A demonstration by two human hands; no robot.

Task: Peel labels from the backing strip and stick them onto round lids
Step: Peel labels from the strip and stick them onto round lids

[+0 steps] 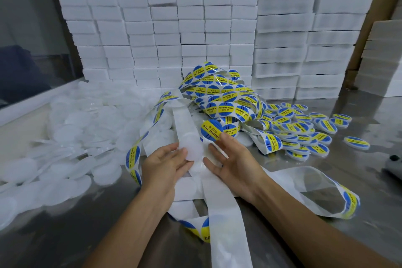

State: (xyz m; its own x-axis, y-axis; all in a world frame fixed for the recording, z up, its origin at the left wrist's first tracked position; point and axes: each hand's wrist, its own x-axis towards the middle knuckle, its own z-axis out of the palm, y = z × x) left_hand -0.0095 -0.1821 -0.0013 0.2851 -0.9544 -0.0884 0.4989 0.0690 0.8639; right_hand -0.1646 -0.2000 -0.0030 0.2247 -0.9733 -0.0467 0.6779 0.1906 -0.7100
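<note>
- Hands meet at the centre of our view: our left hand point(167, 164) curls its fingers and thumb round a plain white lid point(189, 150), holding it from the 8 o'clock side.
- Our right hand point(233, 162) pinches a round blue-and-yellow label point(211, 129) between thumb and fingertip, just at 1 o'clock from the lid; the other fingers lie spread on the backing strip point(224, 209).
- At 12 o'clock we see a tangled heap of label tape point(219, 91).
- At 9 o'clock lies a pile of bare lids point(71, 137); at 3 o'clock, labelled lids point(302, 128) on the steel table point(348, 239).
- White boxes point(174, 35) stack up behind.
</note>
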